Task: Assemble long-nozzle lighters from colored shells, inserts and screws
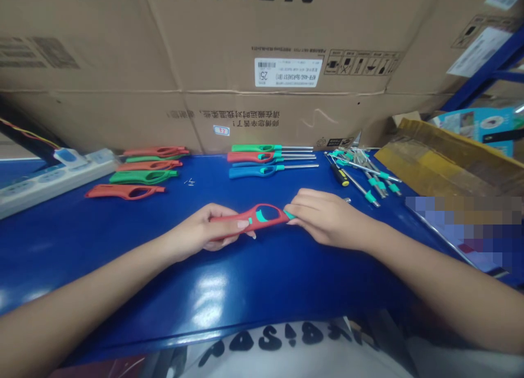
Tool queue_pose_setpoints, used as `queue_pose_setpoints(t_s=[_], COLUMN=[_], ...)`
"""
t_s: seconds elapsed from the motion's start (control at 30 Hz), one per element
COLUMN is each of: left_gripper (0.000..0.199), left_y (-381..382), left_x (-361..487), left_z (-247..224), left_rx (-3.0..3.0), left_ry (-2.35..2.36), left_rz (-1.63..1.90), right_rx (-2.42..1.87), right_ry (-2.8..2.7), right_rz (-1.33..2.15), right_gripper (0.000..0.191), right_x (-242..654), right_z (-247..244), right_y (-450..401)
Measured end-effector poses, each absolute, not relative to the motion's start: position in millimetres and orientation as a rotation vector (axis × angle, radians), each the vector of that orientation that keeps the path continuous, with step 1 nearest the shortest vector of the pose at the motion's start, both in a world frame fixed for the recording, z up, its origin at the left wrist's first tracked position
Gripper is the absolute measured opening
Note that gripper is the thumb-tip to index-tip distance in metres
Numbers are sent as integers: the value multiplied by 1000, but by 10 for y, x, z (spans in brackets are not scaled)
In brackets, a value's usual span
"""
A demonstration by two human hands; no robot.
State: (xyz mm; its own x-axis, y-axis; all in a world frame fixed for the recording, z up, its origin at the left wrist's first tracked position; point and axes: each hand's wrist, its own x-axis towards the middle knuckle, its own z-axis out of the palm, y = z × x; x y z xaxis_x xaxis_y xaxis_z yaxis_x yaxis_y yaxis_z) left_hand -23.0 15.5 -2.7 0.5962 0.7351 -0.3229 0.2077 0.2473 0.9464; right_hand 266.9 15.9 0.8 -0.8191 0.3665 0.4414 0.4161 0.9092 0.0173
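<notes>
A red lighter body (268, 216) with a teal trigger is held above the blue table (262, 290). My left hand (216, 228) wraps round its handle, thumb near a small teal button. At the other end, the closed fingers of my right hand (323, 217) grip the teal collar where it meets the body; the hand hides whatever lies beyond. Behind them lie several lighters with metal tubes, among them a blue one (251, 172). Red and green bodies without tubes, such as a green one (143, 176), rest at the left. Metal tubes with teal collars (371, 198) form a loose pile at the right.
A yellow and black screwdriver (340, 176) lies by the tube pile. The white power strip (57, 178) is at the far left. A large cardboard box (204, 50) stands behind the table, and a taped open box (450, 154) sits at the right.
</notes>
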Motion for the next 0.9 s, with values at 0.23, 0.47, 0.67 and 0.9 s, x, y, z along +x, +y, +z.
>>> queue_pose_setpoints(t_s=[0.23,0.47,0.67,0.9], left_gripper=[44,43,46,29], left_y=[80,35,25,50], left_x=[-220,-159,-169,-221], left_z=[-66,-27,-3,-18], left_rx=[1475,1204,1338,2430], left_ry=[937,906,944,921], left_rz=[480,494,458,459], right_rx=[-565,-539,-545,-602], right_ry=[-2646,-2597,-2618,-2693], right_rz=[-210,-174,-207,-259], right_gripper=[24,21,22,23], right_x=[2665,2659,2659,2664], right_z=[15,21,28,-88], right_y=[133,113,99,181])
